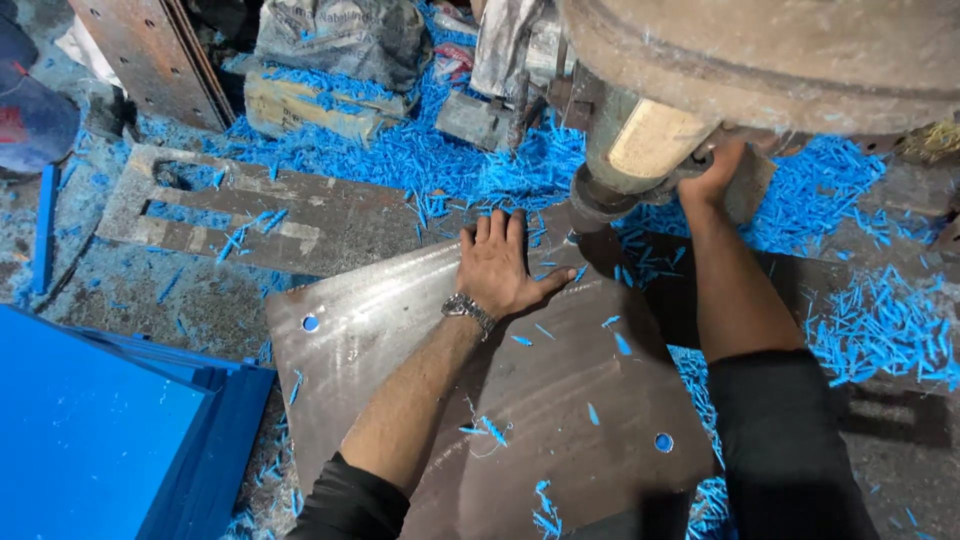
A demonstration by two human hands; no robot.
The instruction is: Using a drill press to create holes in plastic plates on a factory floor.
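A large bare metal plate [420,330] with round holes near its corners lies flat in front of me, sprinkled with blue plastic chips. My left hand [500,265] presses flat on its far edge, fingers together, a wristwatch on the wrist. My right hand [715,175] reaches up under the big round machine head [650,140] and grips a part at its lower edge. The fingertips are hidden behind that part.
A stack of blue sheets [110,430] sits at the lower left. Blue shavings [440,150] cover the floor. A cut-out metal plate [250,215], a drilled rusty plate [150,55], a sack [340,35] and a block [300,105] lie beyond. Another person's clothing [25,110] shows at the far left.
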